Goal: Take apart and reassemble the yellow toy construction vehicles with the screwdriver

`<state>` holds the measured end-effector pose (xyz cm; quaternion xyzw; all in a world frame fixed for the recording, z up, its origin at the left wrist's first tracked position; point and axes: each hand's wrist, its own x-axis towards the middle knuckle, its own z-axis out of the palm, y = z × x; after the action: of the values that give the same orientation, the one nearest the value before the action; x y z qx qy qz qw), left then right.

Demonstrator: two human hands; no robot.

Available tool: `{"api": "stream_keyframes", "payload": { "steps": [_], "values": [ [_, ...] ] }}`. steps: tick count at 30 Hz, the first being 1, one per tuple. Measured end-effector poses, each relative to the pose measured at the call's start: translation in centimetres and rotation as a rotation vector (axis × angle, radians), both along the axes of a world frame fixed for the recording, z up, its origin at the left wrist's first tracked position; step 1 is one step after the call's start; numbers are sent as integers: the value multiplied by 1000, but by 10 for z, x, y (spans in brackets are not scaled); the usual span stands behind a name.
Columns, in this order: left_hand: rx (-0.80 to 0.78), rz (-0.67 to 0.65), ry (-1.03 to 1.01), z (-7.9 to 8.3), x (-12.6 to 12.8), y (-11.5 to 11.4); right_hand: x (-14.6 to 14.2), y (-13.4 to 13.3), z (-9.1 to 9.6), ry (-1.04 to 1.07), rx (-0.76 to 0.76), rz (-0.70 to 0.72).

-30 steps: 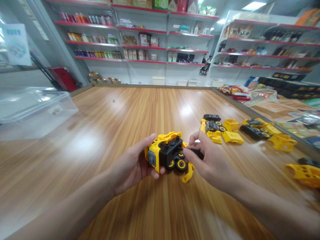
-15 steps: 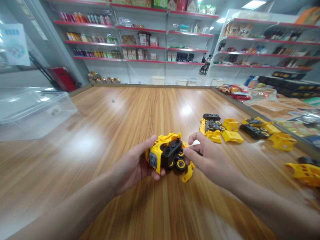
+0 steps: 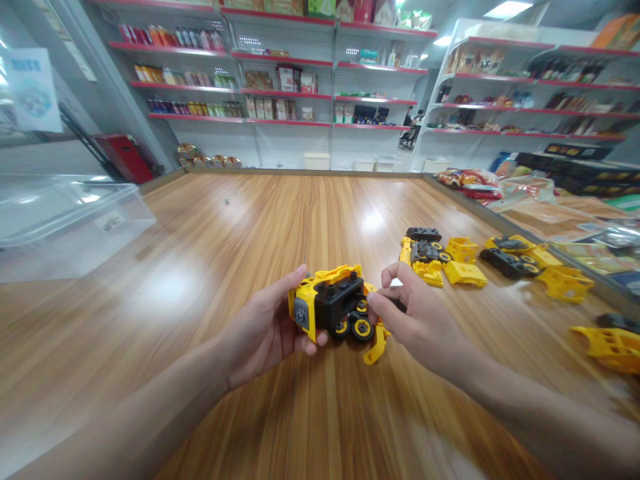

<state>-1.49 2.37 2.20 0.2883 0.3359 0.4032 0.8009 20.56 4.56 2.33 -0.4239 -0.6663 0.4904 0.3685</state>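
My left hand (image 3: pixel 273 317) is wrapped around the left end of a partly built yellow-and-black toy vehicle body (image 3: pixel 340 300), raised off the table with a grey grille at its near left end. The fingers of my right hand (image 3: pixel 407 303) are pinched at the body's right end. A slim dark tool (image 3: pixel 399 304) shows between them, mostly hidden, and its kind is unclear. Just below the body sit black wheels (image 3: pixel 361 327) with yellow hubs. A curved yellow toy arm (image 3: pixel 376 348) lies beside the wheels, under my right fingertips.
Toy chassis parts (image 3: pixel 427 251), a yellow cab frame (image 3: pixel 463 249) and other yellow and black pieces (image 3: pixel 565 283) lie on the wooden table (image 3: pixel 280 220) to the right. A clear plastic bin (image 3: pixel 75 227) stands at left. Packaged goods (image 3: pixel 470 181) line the right edge.
The toy body has shifted slightly left and tilted in my left hand, opening a gap near its right end. My right hand has moved very little.
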Motion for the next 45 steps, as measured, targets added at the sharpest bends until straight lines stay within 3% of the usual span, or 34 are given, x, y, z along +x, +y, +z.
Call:
{"api": "stream_keyframes", "payload": {
  "steps": [3,5,7,13,17,23,27,32,41,45],
  "values": [
    [-65,-19,-24,1,-1,1,1,3,5,55,-215,47],
    [-94,-26,-32,1,-1,1,1,4,6,74,-274,65],
    [-101,-20,-26,1,0,1,1,3,6,42,-221,55],
    [47,-34,85,-1,4,-2,4,1,-4,-232,167,-2],
    [113,-78,118,-1,7,-4,4,1,-6,-280,209,-3],
    [377,-83,266,2,8,-10,3,5,-5,-310,63,-4],
    [467,-103,332,2,5,-11,1,7,-3,-69,-188,128],
    [519,-120,349,4,3,-9,3,7,2,146,-490,92],
    [559,-122,350,6,3,-9,4,4,4,215,-484,121],
    [568,-124,365,4,3,-9,3,5,5,185,-574,65]
  ]
}}
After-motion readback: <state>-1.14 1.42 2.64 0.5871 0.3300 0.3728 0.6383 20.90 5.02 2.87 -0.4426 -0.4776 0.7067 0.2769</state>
